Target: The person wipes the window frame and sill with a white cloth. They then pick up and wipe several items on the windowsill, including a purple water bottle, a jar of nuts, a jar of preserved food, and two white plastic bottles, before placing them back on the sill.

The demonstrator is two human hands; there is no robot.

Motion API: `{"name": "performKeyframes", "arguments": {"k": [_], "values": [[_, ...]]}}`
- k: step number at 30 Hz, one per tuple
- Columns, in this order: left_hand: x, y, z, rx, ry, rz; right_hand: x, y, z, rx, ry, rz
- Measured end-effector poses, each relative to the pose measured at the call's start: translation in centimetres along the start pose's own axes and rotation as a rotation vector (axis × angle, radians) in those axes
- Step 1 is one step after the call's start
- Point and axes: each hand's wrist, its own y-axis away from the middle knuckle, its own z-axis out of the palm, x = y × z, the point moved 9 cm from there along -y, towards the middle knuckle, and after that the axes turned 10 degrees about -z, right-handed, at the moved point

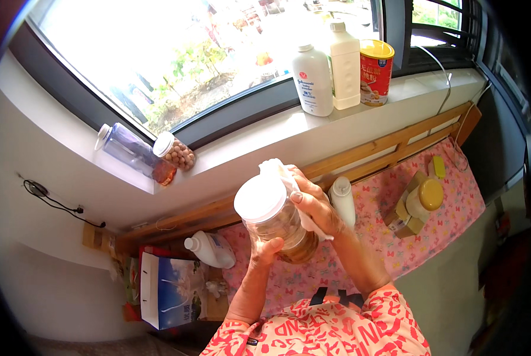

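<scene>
- jar (277,222) tilted, white lid toward the window, base toward me
- left hand (264,249) clasps its underside
- right hand (314,204) presses white cloth (289,178) on its side, nearer the lid

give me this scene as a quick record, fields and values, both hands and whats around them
left hand: left hand grips the clear plastic jar with a white lid from below
right hand: right hand presses a white cloth against the jar's side
jar contents: something brownish at the bottom
surface: pink patterned bed cover under the hands
near the hands: white bottle just right of the jar; white jug to the left; yellow-lidded jar on a box
windowsill: two white bottles, red tin with yellow lid, two lying jars
</scene>
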Motion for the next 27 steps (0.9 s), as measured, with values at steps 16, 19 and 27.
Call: {"name": "performKeyframes", "arguments": {"k": [16,19,27], "values": [[1.1,0.2,-1.3,0.068,0.011,0.058,-5.3,2.9,2.8,0.025,0.792,-0.409],[0.7,0.4,-1.6,0.064,-0.041,0.071,-3.2,0.7,1.3,0.046,0.411,-0.188],[1.9,0.3,-2.7,0.16,-0.002,0.105,3.5,1.8,0.0,0.077,0.146,0.21]]}}
